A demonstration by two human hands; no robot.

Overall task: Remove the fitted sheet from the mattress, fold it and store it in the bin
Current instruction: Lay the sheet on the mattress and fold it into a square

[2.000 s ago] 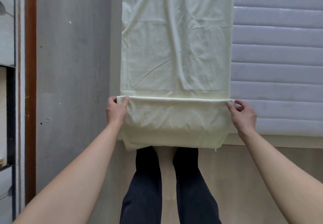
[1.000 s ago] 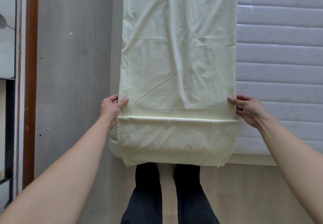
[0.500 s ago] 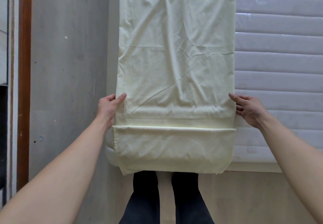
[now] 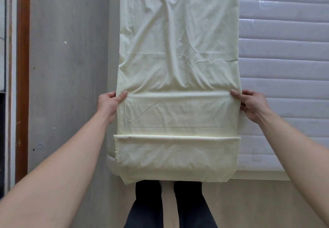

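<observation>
Both hands, left (image 4: 108,103) and right (image 4: 252,104), pinch the sheet (image 4: 178,58) edges at 9 and 3 o'clock, fingers tucked under, top cut off.

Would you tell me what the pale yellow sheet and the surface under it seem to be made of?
The sheet looks like thin matte woven cloth, perhaps cotton: it holds fine creases and soft folds. The mattress looks like quilted fabric with a slight sheen, stitched in padded horizontal bands; its filling cannot be seen.
</observation>
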